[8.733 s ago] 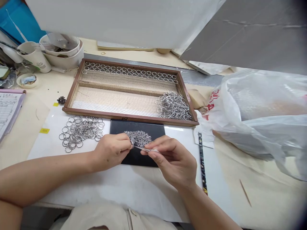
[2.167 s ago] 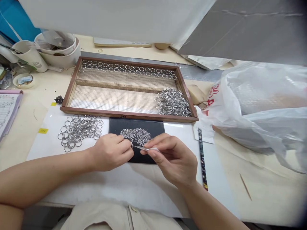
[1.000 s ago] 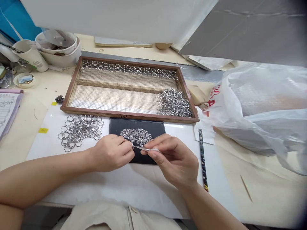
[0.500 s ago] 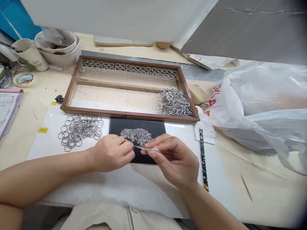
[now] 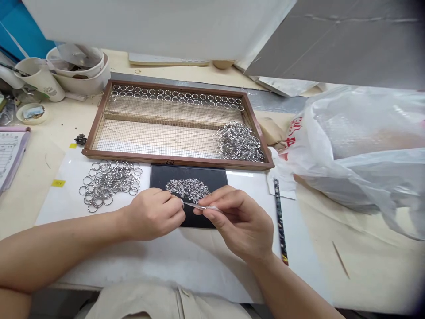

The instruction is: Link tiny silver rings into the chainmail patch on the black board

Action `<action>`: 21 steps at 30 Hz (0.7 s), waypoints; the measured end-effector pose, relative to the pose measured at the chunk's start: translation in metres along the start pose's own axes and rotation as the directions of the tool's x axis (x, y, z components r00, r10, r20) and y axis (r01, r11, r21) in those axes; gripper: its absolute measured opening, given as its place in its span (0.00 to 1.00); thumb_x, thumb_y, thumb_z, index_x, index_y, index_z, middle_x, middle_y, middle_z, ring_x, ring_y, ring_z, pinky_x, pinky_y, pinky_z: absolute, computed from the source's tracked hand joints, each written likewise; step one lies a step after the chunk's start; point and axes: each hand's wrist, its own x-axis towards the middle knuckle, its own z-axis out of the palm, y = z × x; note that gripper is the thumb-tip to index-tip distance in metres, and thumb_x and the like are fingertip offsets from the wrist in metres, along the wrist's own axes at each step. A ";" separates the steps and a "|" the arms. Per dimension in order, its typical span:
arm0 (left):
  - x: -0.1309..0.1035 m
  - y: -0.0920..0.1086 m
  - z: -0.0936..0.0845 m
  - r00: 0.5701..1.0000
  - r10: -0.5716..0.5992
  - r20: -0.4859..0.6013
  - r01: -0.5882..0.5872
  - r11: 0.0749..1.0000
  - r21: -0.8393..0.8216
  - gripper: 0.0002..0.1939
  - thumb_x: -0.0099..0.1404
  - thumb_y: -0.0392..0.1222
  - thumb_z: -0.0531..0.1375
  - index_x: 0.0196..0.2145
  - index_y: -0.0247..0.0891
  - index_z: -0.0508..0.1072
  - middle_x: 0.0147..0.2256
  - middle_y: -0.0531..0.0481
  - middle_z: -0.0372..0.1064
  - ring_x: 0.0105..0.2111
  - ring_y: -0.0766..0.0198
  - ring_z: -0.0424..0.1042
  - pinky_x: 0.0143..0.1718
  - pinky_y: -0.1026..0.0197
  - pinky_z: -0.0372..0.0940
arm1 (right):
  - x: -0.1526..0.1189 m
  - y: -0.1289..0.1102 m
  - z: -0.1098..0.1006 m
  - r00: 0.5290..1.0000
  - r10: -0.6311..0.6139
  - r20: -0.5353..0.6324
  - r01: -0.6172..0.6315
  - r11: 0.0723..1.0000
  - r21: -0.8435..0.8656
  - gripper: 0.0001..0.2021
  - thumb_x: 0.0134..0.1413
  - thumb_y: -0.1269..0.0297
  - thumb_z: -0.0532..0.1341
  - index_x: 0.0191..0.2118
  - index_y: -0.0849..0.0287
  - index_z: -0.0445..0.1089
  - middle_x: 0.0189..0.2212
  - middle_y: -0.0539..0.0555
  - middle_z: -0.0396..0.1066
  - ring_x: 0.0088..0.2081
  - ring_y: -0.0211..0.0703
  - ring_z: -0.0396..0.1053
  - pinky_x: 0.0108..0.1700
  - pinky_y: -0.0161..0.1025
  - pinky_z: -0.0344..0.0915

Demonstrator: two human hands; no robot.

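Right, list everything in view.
Tray: one, brown, centre
Rowed rings: many, silver, tray's far side
Ring heaps: two, silver, in tray, left of mat
Small pieces: one heap, silver, on mat
Mat: one, black, centre
Labels: two, yellow, left
Ornament: one, dark, left
Cup: one, white, upper left
Tubs: two, white, upper left
Strip: one, dark, right
Stick: one, brown, right
Plastic bag: at least one, white, right
Piece: one, silver, at left hand
Tool: one, silvery, in right hand
Hands: two, bare, centre
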 end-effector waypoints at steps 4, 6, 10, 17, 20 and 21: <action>0.000 0.000 0.000 1.000 -0.003 -0.010 0.003 1.000 0.001 0.12 0.61 0.29 0.56 0.21 0.35 0.66 0.19 0.54 0.61 0.21 0.67 0.60 0.21 0.62 0.56 | 0.000 -0.001 -0.001 1.000 -0.002 -0.021 0.003 1.000 0.020 0.07 0.51 0.76 0.63 0.32 0.57 0.67 0.29 0.52 0.73 0.31 0.41 0.74 0.30 0.40 0.72; 0.000 0.000 0.000 1.000 -0.004 -0.009 0.004 1.000 0.005 0.12 0.61 0.29 0.56 0.21 0.35 0.66 0.19 0.54 0.61 0.21 0.67 0.60 0.21 0.62 0.55 | 0.000 -0.001 -0.001 1.000 -0.002 -0.029 0.003 1.000 0.025 0.07 0.51 0.76 0.63 0.32 0.57 0.67 0.29 0.52 0.73 0.30 0.41 0.74 0.29 0.39 0.72; 0.000 0.000 0.001 1.000 -0.005 -0.006 0.005 1.000 0.010 0.12 0.61 0.29 0.56 0.21 0.35 0.66 0.19 0.54 0.61 0.20 0.67 0.59 0.21 0.62 0.55 | 0.000 -0.001 -0.001 1.000 0.003 -0.020 -0.003 1.000 0.022 0.07 0.50 0.76 0.64 0.32 0.57 0.67 0.29 0.53 0.73 0.30 0.41 0.73 0.29 0.39 0.72; 0.000 0.000 0.001 1.000 -0.002 0.000 0.002 1.000 0.014 0.12 0.62 0.29 0.56 0.21 0.36 0.66 0.19 0.54 0.60 0.20 0.67 0.59 0.20 0.62 0.55 | 0.001 -0.002 -0.001 1.000 0.005 -0.009 -0.004 1.000 0.026 0.08 0.49 0.78 0.63 0.32 0.57 0.68 0.29 0.52 0.72 0.30 0.40 0.73 0.30 0.40 0.72; 0.000 0.000 0.001 1.000 0.000 -0.006 0.000 1.000 0.010 0.11 0.61 0.29 0.56 0.21 0.35 0.66 0.19 0.54 0.60 0.20 0.67 0.59 0.20 0.62 0.55 | 0.001 -0.002 0.000 1.000 0.005 0.000 -0.005 1.000 0.016 0.08 0.49 0.78 0.63 0.32 0.57 0.68 0.28 0.52 0.72 0.30 0.40 0.73 0.30 0.39 0.72; 0.001 0.000 0.001 1.000 0.002 -0.006 -0.002 1.000 0.010 0.11 0.61 0.29 0.56 0.21 0.35 0.66 0.19 0.54 0.60 0.20 0.67 0.59 0.20 0.63 0.55 | 0.001 -0.002 0.000 1.000 0.007 0.000 -0.007 1.000 0.014 0.08 0.50 0.78 0.64 0.32 0.57 0.68 0.28 0.52 0.72 0.30 0.40 0.73 0.30 0.40 0.72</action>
